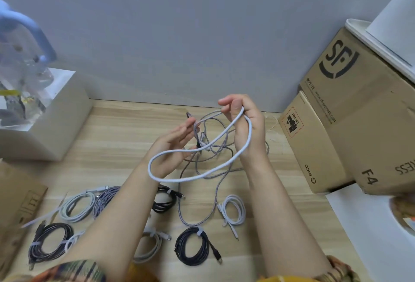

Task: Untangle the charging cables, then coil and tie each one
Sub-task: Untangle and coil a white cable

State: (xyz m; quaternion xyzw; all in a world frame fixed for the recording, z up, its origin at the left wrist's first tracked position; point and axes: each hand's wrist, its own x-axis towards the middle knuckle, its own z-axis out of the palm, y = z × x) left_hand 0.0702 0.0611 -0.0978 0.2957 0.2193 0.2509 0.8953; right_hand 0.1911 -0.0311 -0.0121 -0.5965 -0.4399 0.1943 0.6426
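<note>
Hands raised above a wooden table work a white cable: the right hand curls its fingers around the top of a long loop, while the left hand, fingers nearly straight, touches a thinner strand near the loop's crossing. Beneath them lies a loose tangle of grey cables, one strand trailing toward the person. Nearer the person, finished coils rest on the table, among them a white coil and a black coil. Cardboard boxes stand to the right.
</note>
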